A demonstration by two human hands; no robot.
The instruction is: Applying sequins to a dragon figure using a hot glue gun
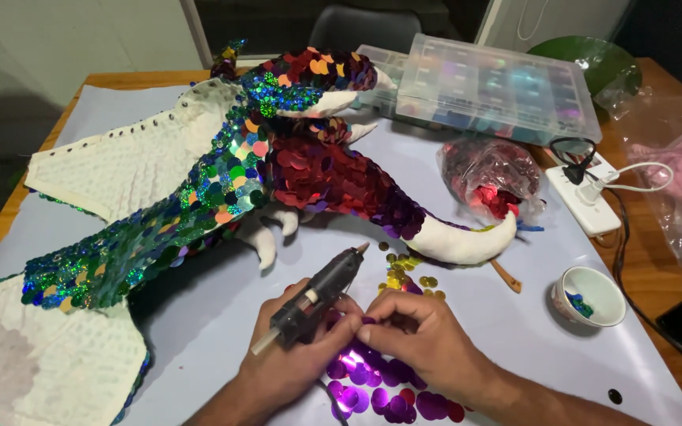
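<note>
Your left hand (pixel 290 359) holds a black glue gun (pixel 317 296) in a clenched grip, nozzle aimed toward one o'clock, while your right hand (pixel 420 335) pinches a purple sequin (pixel 368 320) just beside the gun's body. Loose purple sequins (pixel 384 390) lie under your wrists on the worktop (pixel 475 315), gold ones (pixel 404 272) at twelve o'clock. Beyond them stands the sequinned dragon figure (pixel 278 181), with a small white bowl (pixel 591 296) at three o'clock.

Wooden table (pixel 132 79) under pale sheet (pixel 515 315); dark chair (pixel 361 28) behind; white wall (pixel 80 35)
</note>
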